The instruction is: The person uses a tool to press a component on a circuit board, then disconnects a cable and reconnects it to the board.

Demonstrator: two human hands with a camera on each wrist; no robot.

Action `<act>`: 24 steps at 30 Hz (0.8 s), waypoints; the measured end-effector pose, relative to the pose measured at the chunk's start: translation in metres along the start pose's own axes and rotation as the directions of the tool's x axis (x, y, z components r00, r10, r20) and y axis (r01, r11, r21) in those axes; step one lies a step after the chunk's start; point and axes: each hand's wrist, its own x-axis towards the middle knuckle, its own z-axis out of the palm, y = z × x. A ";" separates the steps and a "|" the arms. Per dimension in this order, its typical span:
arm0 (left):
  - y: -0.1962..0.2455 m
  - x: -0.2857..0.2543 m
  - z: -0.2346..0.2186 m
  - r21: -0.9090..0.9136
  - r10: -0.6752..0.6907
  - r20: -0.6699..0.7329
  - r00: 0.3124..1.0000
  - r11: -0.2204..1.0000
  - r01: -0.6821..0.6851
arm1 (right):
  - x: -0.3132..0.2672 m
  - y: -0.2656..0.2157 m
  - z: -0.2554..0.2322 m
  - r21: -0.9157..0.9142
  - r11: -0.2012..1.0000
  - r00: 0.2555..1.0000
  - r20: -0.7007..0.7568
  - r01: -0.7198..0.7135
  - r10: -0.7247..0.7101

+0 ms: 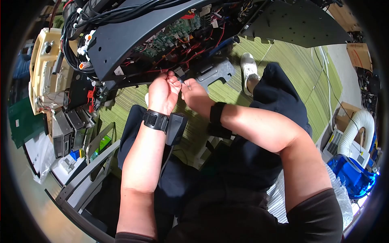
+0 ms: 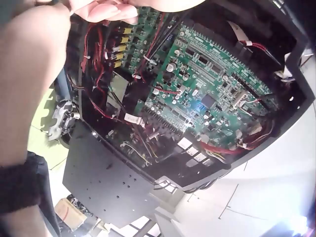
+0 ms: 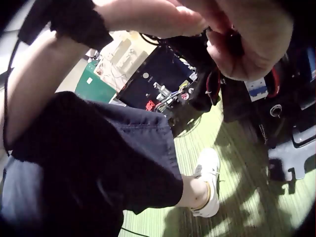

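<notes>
My left hand [image 1: 165,91] is raised at the lower edge of a black machine housing [image 1: 109,44], its fingers curled beside red wires [image 1: 187,60]. Close by on the right, my right hand [image 1: 196,94] is curled, its fingertips near the left ones. A small dark thing [image 3: 235,43] shows between the right fingers; I cannot tell what it is. Inside the open housing are green circuit boards [image 2: 197,94], with cables and white tags about them. The fingers hide most of the spot where they meet.
A perforated black panel [image 1: 293,26] hangs out at the right of the housing. Beneath it, a grey metal bracket [image 1: 216,73] lies near a white shoe [image 1: 248,67]. Black cables [image 1: 75,36] and metal boxes [image 1: 67,129] stand at the left. A blue bin [image 1: 352,174] is at the far right.
</notes>
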 end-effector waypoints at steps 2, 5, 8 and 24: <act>0.000 0.000 0.000 -0.007 -0.012 0.019 1.000 1.000 0.012 | 0.012 -0.013 0.002 -0.015 1.000 1.000 -0.020 -0.022 0.022; 0.002 -0.003 0.000 -0.033 -0.026 0.063 0.998 0.999 0.028 | 0.037 -0.017 0.001 -0.046 0.999 0.997 -0.069 0.015 -0.018; 0.003 -0.007 0.003 0.007 -0.037 0.036 0.999 0.999 0.037 | 0.058 -0.018 -0.001 0.110 0.991 0.996 0.028 0.080 -0.084; 0.006 -0.014 0.002 0.050 -0.076 -0.031 0.997 0.996 0.078 | 0.042 -0.029 -0.009 0.199 0.973 0.971 0.228 -0.113 0.066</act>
